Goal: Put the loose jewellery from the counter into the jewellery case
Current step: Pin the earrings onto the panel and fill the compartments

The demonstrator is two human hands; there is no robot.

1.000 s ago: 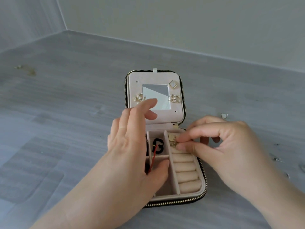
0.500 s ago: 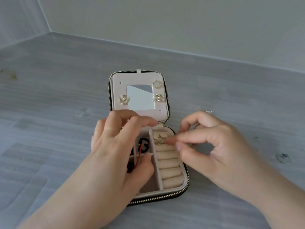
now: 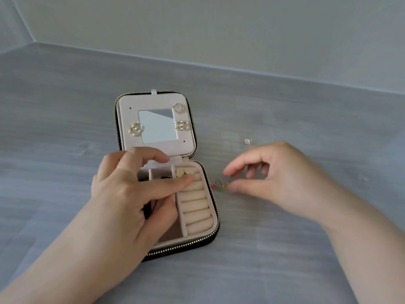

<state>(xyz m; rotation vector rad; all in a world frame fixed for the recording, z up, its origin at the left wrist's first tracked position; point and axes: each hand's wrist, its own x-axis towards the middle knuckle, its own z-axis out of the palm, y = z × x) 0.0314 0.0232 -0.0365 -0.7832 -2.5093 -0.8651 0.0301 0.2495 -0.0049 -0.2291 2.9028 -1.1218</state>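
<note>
The jewellery case [image 3: 215, 216] lies open on the grey counter, its pink lid [image 3: 125, 106] raised with a mirror and pinned earrings. A gold piece [image 3: 185, 172] sits at the top of the ring rolls. My left hand [image 3: 135, 189] rests flat over the case's left compartments, fingers spread, holding nothing I can see. My right hand [image 3: 269, 178] hovers over the counter right of the case, thumb and forefinger apart. Just by its fingertips lies a small colourful piece of jewellery [image 3: 219, 185]. A square white earring [image 3: 248, 141] lies farther back on the counter.
The grey counter [image 3: 65, 172] meets pale walls at the back and left. Black items and a red cord show partly under my left hand in the case.
My right hand has let go of the gold piece in the ring rolls and moved right, out of the case, to the colourful piece on the counter. My left hand stays on the case.
</note>
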